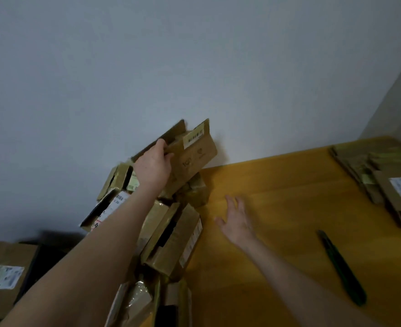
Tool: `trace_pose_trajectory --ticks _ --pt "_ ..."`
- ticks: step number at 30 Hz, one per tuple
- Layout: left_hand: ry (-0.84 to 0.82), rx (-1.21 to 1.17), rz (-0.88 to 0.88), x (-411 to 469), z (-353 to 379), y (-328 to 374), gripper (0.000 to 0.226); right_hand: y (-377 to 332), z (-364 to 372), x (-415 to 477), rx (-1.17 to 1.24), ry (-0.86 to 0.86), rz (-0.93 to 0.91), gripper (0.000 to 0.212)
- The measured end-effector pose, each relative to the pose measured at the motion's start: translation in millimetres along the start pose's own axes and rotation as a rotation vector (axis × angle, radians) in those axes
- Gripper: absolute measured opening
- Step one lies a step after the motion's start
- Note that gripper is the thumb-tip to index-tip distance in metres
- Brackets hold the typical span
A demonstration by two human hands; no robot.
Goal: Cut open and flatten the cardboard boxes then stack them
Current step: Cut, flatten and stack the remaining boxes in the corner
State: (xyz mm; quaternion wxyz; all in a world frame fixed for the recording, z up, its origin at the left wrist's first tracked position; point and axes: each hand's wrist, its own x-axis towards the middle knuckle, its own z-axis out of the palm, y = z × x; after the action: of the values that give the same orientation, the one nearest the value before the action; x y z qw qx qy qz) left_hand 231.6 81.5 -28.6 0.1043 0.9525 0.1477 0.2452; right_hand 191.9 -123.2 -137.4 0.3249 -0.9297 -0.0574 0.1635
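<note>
One-handed, holds cardboard box (190, 156) above heap (171, 239) at left edge of table (277, 185), left hand (153, 166) curled over its rim, right hand (238, 220) spread, empty, likely to receive it.

A yellow wooden tabletop (289, 197) spans the right and near side. Behind it rises a pale wall (147, 67), meeting a 2nd wall (399, 102) far right.

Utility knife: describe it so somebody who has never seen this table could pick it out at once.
Look at the yellow wooden table. On its bare right part, nearer the person than the stack of flattened boxes and right of the open right hand, lies the utility knife. It is the only slim, dark green thing there; everything around it is brown cardboard.
</note>
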Motion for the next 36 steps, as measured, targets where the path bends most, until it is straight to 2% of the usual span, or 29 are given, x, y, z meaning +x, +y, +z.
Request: trace_pose_trajectory --ticks 3,5,7,9,11,13,15,17,19,20,23,25,27,29,32,34,36 --pt "0.026 -0.26 -0.055 11 -24 18 0.015 -6 -25 3 0.361 0.108 0.078 0.075" --pt "-0.034 -0.565 -0.155 13 -37 35 0.013 -6 -47 6 0.647 0.135 0.186 0.079" --pt "-0.165 -0.893 -0.31 8 -45 53 0.012 0 -69 4 0.902 0.104 0.289 0.086" --pt "-0.33 -1.093 -0.451 -5 -44 67 0.013 12 -87 -2 1.094 0.042 0.342 0.091" --pt "-0.505 -1.195 -0.563 -24 -35 75 0.013 28 -97 -10 1.257 -0.075 0.334 0.096" --pt "-0.647 -1.214 -0.627 -45 -22 82 0.023 42 -101 -21 1.319 -0.183 0.305 0.091" --pt "-0.697 -1.138 -0.612 -61 -12 86 0.035 49 -97 -28 1.311 -0.176 0.308 0.072" --pt "-0.737 -0.937 -0.471 -77 -2 93 0.043 63 -92 -33 1.339 -0.061 0.315 0.058" --pt "-0.81 -0.796 -0.356 -94 8 100 0.039 74 -88 -37 1.289 0.009 0.36 0.055" --pt "-0.861 -0.789 -0.354 -101 13 103 0.043 78 -86 -39 1.254 0.014 0.389 0.055" --pt "-1.0 -0.869 -0.437 -114 23 110 0.068 87 -77 -42 1.157 0.024 0.454 0.058" --pt "-1.059 -0.838 -0.349 -116 34 111 0.081 91 -70 -42 1.087 0.043 0.485 0.057" --pt "-1.105 -0.76 -0.273 -116 46 110 0.084 97 -62 -42 1.036 0.083 0.507 0.045" --pt "-1.096 -0.66 -0.238 -116 58 109 0.071 105 -55 -44 0.951 0.119 0.521 0.032" --pt "-0.945 -0.351 -0.04 -123 76 108 0.058 113 -46 -46 0.806 0.123 0.518 0.025" --pt "-0.887 -0.15 0.071 -136 86 111 0.069 112 -41 -46 0.681 0.059 0.484 0.023" --pt "-0.961 0.054 0.15 -150 97 120 0.093 111 -38 -44 0.415 -0.02 0.396 0.023"
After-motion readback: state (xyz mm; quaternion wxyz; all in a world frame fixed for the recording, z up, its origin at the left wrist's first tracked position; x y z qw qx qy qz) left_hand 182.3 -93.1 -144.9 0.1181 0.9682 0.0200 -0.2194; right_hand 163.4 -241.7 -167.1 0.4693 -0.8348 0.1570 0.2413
